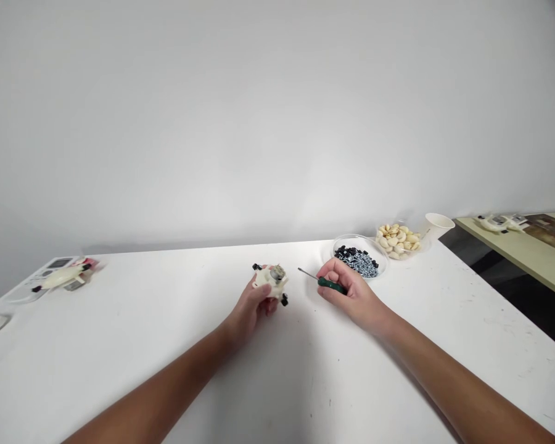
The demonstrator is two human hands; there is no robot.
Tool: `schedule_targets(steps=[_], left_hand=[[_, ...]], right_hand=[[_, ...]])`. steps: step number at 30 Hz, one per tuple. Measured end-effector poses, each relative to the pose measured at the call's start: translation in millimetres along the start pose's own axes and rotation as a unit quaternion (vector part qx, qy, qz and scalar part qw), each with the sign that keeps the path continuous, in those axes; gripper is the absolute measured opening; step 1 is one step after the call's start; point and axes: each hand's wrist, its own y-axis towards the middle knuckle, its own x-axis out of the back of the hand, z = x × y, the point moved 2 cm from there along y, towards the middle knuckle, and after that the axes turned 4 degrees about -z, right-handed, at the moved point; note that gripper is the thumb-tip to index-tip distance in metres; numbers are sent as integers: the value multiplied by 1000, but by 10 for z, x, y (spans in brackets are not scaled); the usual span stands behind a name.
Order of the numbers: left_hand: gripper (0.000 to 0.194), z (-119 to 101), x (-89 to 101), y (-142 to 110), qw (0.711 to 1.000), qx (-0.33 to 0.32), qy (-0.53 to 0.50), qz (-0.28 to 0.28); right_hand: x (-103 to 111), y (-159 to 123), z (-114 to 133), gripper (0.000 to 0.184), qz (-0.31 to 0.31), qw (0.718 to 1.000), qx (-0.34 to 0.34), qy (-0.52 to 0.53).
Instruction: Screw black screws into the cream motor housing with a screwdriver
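My left hand [254,305] is closed round a small cream plastic assembly [269,283] with black end pieces and a round metallic part on top; its exact kind does not show. In my right hand [351,293] is a screwdriver [332,284] with a dark green handle. Its thin shaft points left towards the assembly, and the tip is apart from it. Just behind my right hand stands a clear round dish [383,264] holding small silvery screws [361,264] and black parts [346,251].
Right of the dish are a clear container of cream-coloured pieces [398,239] and a white cup [437,225]. A similar cream assembly [60,277] lies at the table's far left. More cream parts [494,222] rest on a separate yellowish table [527,256] beyond a dark gap.
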Motion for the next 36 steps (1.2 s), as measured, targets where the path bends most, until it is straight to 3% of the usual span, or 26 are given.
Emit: schedule_targets(steps=[6,11,21,36], left_hand=[[57,-103,-8,26,1000,25,-8,14],[61,-97,-26,0,999,29,12,4],[65,-43,-5,29,998,35,44,-15],[54,33,60,26,997,21,75,24]], right_hand=[[-116,-101,162,18,62,975,125,-175],[-160,-155,231,25,61,949,216,-221],[-156,-155,183,25,54,930,253,-260],[-157,-159,179,28,60,938,231,-251]])
